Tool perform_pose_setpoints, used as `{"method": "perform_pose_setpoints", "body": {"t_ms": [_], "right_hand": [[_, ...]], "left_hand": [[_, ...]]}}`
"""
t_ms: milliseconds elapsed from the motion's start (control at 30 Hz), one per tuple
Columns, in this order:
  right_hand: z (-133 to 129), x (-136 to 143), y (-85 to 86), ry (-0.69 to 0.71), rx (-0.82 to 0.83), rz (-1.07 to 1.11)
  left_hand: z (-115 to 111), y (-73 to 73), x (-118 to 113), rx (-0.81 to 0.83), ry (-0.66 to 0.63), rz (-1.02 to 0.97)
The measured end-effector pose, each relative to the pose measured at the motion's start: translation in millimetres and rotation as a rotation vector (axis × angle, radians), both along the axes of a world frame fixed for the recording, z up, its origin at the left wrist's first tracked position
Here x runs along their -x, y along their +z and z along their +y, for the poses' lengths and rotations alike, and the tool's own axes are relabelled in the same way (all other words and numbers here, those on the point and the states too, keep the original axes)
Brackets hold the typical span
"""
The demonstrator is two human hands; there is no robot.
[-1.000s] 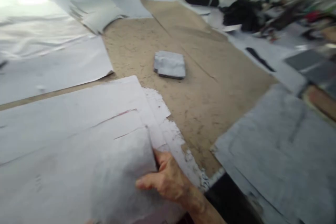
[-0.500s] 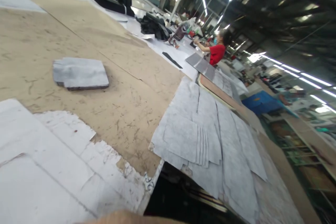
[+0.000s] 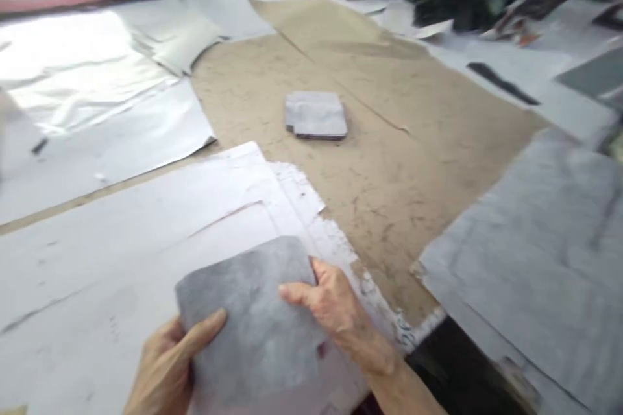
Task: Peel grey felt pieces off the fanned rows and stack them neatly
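Note:
Both hands hold grey cut pieces (image 3: 253, 331), a flat, rounded-corner bundle with a mottled top like suede or felt; how many layers it has I cannot tell. My left hand (image 3: 168, 360) grips the left edge, thumb on top and fingers underneath. At the right edge, my right hand (image 3: 324, 295) has its thumb pressed on the upper face, the other fingers mostly hidden. The bundle is tilted above the white sheets (image 3: 141, 240) at the table's near edge. Farther off, a neat stack of similar grey pieces (image 3: 316, 113) lies on the brown board (image 3: 379, 188).
Large grey sheets (image 3: 540, 240) lie at the right, across a dark gap (image 3: 462, 369) beside the table corner. Glossy white material (image 3: 82, 91) covers the left. Black fabric bundles (image 3: 452, 0) and a dark strip (image 3: 503, 83) lie toward the back.
The view has swung left and down. Both hands now show, holding the grey pieces; the fanned grey pieces seen earlier on the right-hand sheets no longer show there.

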State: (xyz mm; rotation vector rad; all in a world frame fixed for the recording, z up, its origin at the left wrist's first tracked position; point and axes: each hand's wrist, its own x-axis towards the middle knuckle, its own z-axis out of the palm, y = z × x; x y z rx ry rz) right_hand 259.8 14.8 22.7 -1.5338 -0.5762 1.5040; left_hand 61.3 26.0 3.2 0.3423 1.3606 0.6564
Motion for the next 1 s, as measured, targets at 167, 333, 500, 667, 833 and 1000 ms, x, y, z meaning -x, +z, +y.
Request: {"method": "perform_pose_setpoints", "body": {"t_ms": [167, 333, 500, 667, 833, 1000], "right_hand": [[-9, 6, -11.3, 0.054, -0.135, -0.289], [-14, 6, -15.2, 0.073, -0.211, -0.487], [3, -4, -5.0, 0.148, 0.034, -0.004], [-1, -5, -6.8, 0.217, -0.178, -0.338], [-16, 7, -11.6, 0.208, -1.012, -0.990], [-2, 4, 0.5, 0.218, -0.188, -0.223]], "left_hand": [[9, 8.6, 0, -0.100, 0.050, 0.047], [5, 11.0, -6, -0.265, -0.004, 0.144], [-5, 10.0, 0, -0.571, 0.017, 0.262], [2, 11.5, 5, -0.381, -0.044, -0.035], [15, 14.5, 1, -0.260, -0.032, -0.085], [5, 3.5, 1, -0.327, 0.027, -0.003]]}}
